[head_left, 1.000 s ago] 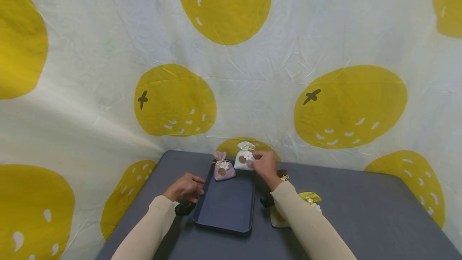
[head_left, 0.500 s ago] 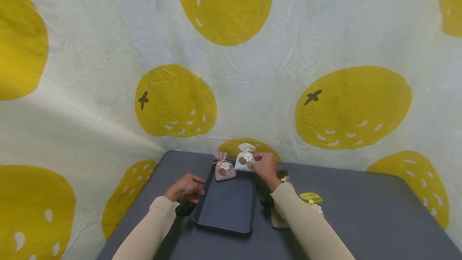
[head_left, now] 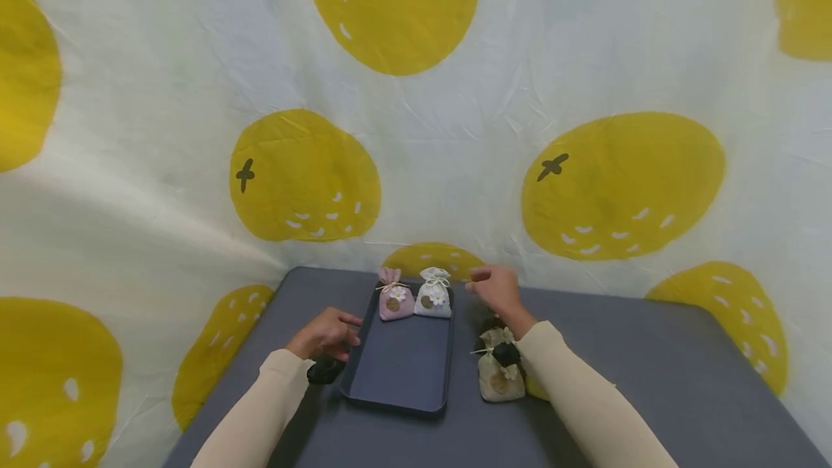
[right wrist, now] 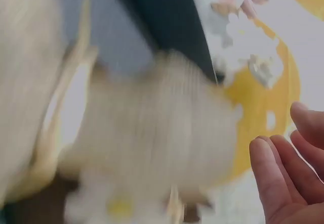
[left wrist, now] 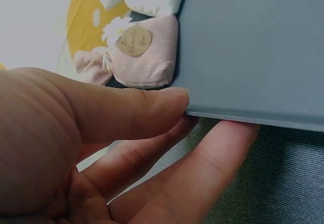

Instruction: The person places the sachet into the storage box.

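My left hand (head_left: 325, 334) pinches the left rim of a dark grey tray (head_left: 403, 367), thumb above and fingertips at the edge from below in the left wrist view. Side by side at the tray's far end lie a pink drawstring pouch (head_left: 394, 305) and a white drawstring pouch (head_left: 432, 303), each with a daisy and a round brown label. Beyond the tray's right side my right hand (head_left: 500, 295) hovers with nothing in it, fingers loosely bent. Below its wrist rests a beige drawstring pouch (head_left: 500, 383), blurred and large in the right wrist view.
The right forearm partly covers a yellow pouch (head_left: 536, 388), and a dark brown pouch top (head_left: 492, 323) shows behind the beige one. The grey table (head_left: 637, 367) ends at a white cloth (head_left: 455, 165) printed with big yellow fruit.
My right hand has let go of the white pouch and moved right, off the tray. The white pouch now rests beside the pink one. My left hand stays at the tray rim.
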The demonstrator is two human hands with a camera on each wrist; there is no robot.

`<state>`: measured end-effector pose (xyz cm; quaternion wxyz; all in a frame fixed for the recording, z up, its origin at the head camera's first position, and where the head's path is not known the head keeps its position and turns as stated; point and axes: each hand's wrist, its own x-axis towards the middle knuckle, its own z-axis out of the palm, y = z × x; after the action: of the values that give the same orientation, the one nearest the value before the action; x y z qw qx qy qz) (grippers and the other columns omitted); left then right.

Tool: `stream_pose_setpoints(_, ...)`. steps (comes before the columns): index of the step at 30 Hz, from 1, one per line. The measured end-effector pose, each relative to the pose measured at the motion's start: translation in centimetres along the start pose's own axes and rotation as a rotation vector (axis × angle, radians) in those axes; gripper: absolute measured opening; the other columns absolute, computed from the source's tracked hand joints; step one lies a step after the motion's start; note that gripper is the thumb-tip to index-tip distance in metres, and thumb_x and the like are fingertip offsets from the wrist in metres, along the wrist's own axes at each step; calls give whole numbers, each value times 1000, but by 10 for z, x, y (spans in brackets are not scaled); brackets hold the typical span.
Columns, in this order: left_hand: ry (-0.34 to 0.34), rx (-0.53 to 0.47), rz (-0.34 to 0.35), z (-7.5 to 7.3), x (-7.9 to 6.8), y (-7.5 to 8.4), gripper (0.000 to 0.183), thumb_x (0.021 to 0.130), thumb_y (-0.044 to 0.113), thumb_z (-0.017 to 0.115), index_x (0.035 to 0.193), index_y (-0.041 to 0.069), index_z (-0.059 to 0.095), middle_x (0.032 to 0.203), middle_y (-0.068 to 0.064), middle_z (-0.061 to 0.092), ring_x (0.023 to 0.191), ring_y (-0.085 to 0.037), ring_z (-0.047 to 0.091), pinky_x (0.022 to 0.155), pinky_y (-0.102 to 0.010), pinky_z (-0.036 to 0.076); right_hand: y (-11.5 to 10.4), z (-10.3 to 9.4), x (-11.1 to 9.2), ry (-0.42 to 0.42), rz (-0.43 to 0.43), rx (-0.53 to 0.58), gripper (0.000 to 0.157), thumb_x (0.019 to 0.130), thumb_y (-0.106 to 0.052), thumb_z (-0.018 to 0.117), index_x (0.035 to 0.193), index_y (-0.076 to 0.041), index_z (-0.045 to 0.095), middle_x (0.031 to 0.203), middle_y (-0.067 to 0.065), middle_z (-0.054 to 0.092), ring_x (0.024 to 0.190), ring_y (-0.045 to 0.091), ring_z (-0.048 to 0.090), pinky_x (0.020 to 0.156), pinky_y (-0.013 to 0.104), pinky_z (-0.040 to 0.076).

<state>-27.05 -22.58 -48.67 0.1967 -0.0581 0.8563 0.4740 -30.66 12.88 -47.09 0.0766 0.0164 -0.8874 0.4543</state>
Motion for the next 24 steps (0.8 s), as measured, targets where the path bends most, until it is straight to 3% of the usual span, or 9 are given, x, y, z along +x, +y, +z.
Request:
stream_pose_setpoints(7,8,8,-3,-2,-1,0,48,87,-10,69,135,-3,68,108,-19,75,52,-15,60,52,-30,58,23,-55,-18,-3,-30,-78,29,93,-12,75,116,5,77,120,27,74,107,44,71,87,53,60)
stream_pose_setpoints(15,13,26,-6,-2,2,-1,48,86,-10,70,134,-4,68,108,-18,76,51,-15,60,51,-31,59,52,-109,-64,-36,10,-209,36,94,-21,77,118,6,75,117,28,74,103,44,71,81,54,60)
stream_pose_setpoints(20,7,16,-9,0,3,-2,48,86,-9,71,134,-4,68,102,-16,76,51,-15,60,51,-30,59,68,-125,-98,-49,47,-279,40,93,-26,78,115,7,76,110,25,76,98,42,71,77,52,60)
stream_pose_setpoints(24,7,15,-5,0,3,-2,48,87,-9,71,135,-4,68,99,-14,77,50,-14,59,51,-29,58,82,-128,-113,-87,98,-307,43,92,-33,79,112,5,77,107,23,77,98,41,71,76,51,60)
